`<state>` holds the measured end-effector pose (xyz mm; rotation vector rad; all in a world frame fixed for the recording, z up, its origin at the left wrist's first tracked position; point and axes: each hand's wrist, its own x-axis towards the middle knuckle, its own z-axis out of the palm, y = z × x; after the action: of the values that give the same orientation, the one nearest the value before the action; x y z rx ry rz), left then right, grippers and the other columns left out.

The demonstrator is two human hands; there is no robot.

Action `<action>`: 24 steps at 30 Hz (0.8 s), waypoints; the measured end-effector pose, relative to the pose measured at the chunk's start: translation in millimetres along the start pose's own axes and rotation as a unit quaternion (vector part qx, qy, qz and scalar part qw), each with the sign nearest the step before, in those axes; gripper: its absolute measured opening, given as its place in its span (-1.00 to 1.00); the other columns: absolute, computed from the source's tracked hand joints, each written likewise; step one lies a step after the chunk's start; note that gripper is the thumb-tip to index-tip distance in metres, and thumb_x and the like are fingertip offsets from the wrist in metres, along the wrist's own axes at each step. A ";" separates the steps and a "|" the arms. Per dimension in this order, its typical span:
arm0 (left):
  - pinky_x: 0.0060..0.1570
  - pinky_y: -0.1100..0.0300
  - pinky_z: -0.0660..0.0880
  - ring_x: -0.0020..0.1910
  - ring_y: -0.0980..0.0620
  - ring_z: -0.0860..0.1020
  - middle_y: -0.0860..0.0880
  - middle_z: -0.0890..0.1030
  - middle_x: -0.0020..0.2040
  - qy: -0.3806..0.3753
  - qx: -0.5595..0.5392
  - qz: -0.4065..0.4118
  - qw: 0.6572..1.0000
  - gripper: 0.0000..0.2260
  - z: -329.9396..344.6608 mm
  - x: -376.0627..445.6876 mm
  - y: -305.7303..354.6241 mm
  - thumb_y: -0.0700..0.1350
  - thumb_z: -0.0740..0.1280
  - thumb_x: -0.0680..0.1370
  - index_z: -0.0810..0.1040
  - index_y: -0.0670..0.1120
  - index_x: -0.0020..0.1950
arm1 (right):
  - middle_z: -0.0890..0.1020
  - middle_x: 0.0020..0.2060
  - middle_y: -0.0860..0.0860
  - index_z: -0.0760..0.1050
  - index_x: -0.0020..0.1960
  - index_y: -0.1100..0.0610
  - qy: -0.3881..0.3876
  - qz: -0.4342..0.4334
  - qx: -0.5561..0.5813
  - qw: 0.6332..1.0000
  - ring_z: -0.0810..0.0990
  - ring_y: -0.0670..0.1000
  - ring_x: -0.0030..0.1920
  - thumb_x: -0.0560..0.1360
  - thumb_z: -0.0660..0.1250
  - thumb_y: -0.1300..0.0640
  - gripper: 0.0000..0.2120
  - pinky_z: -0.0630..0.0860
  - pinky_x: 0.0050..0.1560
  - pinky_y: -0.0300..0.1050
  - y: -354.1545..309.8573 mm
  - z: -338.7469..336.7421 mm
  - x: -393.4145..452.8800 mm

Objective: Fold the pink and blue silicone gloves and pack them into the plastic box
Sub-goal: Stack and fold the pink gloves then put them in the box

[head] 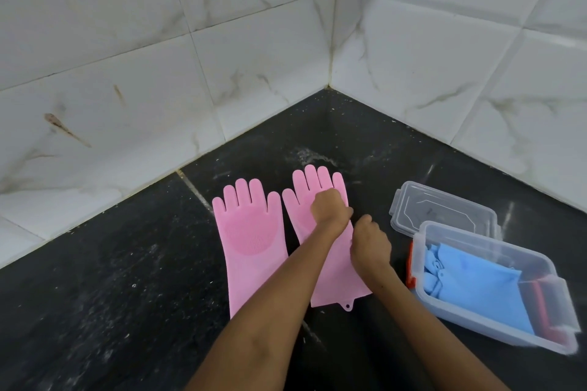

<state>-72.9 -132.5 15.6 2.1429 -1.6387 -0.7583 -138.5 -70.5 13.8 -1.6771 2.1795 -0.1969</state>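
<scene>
Both hands [351,227] rest curled on the right pink glove [320,200].

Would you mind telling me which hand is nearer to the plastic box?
Right. The right hand grips the right-side pink glove's edge, beside the plastic box; the left hand lies farther away, on that glove's palm.

Black stone counter [127,295], speckled, w/ pale dust and a grout seam, set in corner of white marbled tile walls [111,73]. On it: 2 pink gloves [251,241] flat, side by side, fingers twd corner; clear lid [444,209] at right; clear plastic box [495,286] just in front, overlapping lid edge.
</scene>
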 end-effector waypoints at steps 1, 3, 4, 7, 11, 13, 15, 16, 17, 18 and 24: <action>0.02 0.12 0.54 -0.03 -0.09 0.61 -0.14 0.65 -0.03 -0.007 -0.022 -0.003 1.000 -0.78 -4.2 0.7 -1.3 -0.07 0.39 0.49 0.60 -0.17 0.04 | 0.56 0.09 0.13 0.35 0.21 0.18 -0.002 -0.001 0.010 1.000 0.61 0.07 0.00 0.52 0.31 0.20 -0.71 0.58 0.03 -0.09 0.1 -3.6 -1.1; 0.05 0.06 0.55 -0.01 -0.10 0.60 -0.15 0.66 -0.04 -0.015 -0.071 -0.003 0.997 -0.80 -17.8 0.9 -7.4 -0.10 0.39 0.47 0.63 -0.20 0.00 | 0.59 0.04 0.13 0.42 0.14 0.18 -0.008 -0.011 0.041 0.999 0.58 0.03 -0.11 0.51 0.32 0.20 -0.78 0.53 -0.08 -0.14 -0.6 -11.7 -4.5; 0.07 0.03 0.54 0.00 -0.10 0.59 -0.15 0.65 -0.04 -0.014 -0.091 -0.003 0.996 -0.81 -27.1 0.4 -12.4 -0.12 0.39 0.46 0.65 -0.21 -0.02 | 0.61 0.02 0.13 0.45 0.12 0.18 -0.009 -0.022 0.065 0.998 0.56 0.02 -0.15 0.50 0.33 0.20 -0.80 0.51 -0.11 -0.16 -1.6 -15.8 -6.7; 0.10 0.04 0.52 -0.01 -0.10 0.60 -0.17 0.65 -0.04 0.012 -0.143 -0.010 0.990 -0.82 -60.8 -4.8 -33.6 -0.14 0.42 0.43 0.68 -0.20 -0.04 | 0.63 0.03 0.13 0.50 0.16 0.21 -0.011 -0.076 0.144 0.987 0.61 0.04 -0.06 0.46 0.38 0.22 -0.72 0.53 0.01 -0.13 -12.9 -27.0 -18.1; -0.06 0.18 0.50 -0.10 0.03 0.60 -0.11 0.68 -0.12 0.063 -0.248 -0.028 0.966 -0.95 -102.7 -24.9 -71.1 -0.21 0.45 0.38 0.69 -0.17 -0.20 | 0.65 0.01 0.08 0.54 0.15 0.18 -0.038 -0.159 0.184 0.969 0.61 -0.01 -0.03 0.44 0.40 0.22 -0.72 0.51 0.05 -0.19 -46.7 -30.5 -41.3; -0.08 0.19 0.49 -0.13 0.05 0.58 -0.09 0.66 -0.14 0.108 -0.265 -0.028 0.958 -0.97 -120.1 -37.1 -96.0 -0.21 0.45 0.38 0.70 -0.14 -0.24 | 0.66 -0.04 0.09 0.55 0.12 0.19 -0.055 -0.200 0.203 0.957 0.60 -0.04 -0.11 0.44 0.40 0.22 -0.75 0.51 0.00 -0.23 -68.5 -22.5 -56.2; -0.21 0.31 0.43 -0.25 0.09 0.57 -0.06 0.66 -0.26 0.154 -0.248 -0.041 0.956 -0.96 -131.7 -46.8 -124.2 -0.21 0.46 0.37 0.69 -0.10 -0.27 | 0.67 -0.05 0.09 0.56 0.12 0.18 -0.076 -0.240 0.224 0.942 0.60 -0.05 -0.13 0.44 0.41 0.21 -0.75 0.52 -0.01 -0.23 -88.9 -7.7 -71.7; -0.27 0.33 0.41 -0.31 0.09 0.57 -0.06 0.66 -0.30 0.168 -0.235 -0.058 0.955 -0.96 -134.1 -50.4 -139.2 -0.21 0.46 0.38 0.69 -0.10 -0.27 | 0.67 -0.04 0.08 0.56 0.13 0.17 -0.093 -0.258 0.223 0.935 0.61 -0.04 -0.10 0.45 0.40 0.19 -0.75 0.53 0.03 -0.21 -97.4 1.5 -79.0; -0.29 0.31 0.42 -0.32 0.06 0.58 -0.07 0.66 -0.31 0.173 -0.223 -0.081 0.956 -0.96 -134.3 -53.2 -153.6 -0.21 0.46 0.38 0.69 -0.11 -0.27 | 0.66 -0.01 0.08 0.55 0.14 0.17 -0.114 -0.272 0.217 0.931 0.61 -0.02 -0.05 0.47 0.38 0.18 -0.75 0.53 0.09 -0.19 -103.9 11.5 -84.2; -0.29 0.27 0.46 -0.31 0.03 0.60 -0.09 0.66 -0.29 0.167 -0.208 -0.105 0.958 -0.95 -132.6 -55.9 -166.2 -0.22 0.45 0.39 0.68 -0.13 -0.27 | 0.65 0.03 0.08 0.55 0.15 0.17 -0.133 -0.276 0.210 0.928 0.61 -0.01 0.00 0.48 0.37 0.16 -0.75 0.52 0.13 -0.18 -107.0 21.8 -87.0; -0.12 0.15 0.56 -0.28 0.07 0.57 0.00 0.63 -0.26 0.137 -0.212 -0.139 0.958 -0.93 -116.5 -58.7 -197.4 -0.22 0.45 0.42 0.62 -0.08 -0.24 | 0.54 0.15 0.10 0.49 0.21 0.15 -0.057 -0.192 0.136 0.970 0.58 0.03 0.04 0.52 0.31 0.15 -0.73 0.55 0.09 -0.09 -82.3 44.9 -46.9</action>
<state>139.0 -27.4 10.1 2.0662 -0.9467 -0.7659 -37.3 -43.3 10.4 -1.8779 1.6412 -0.4677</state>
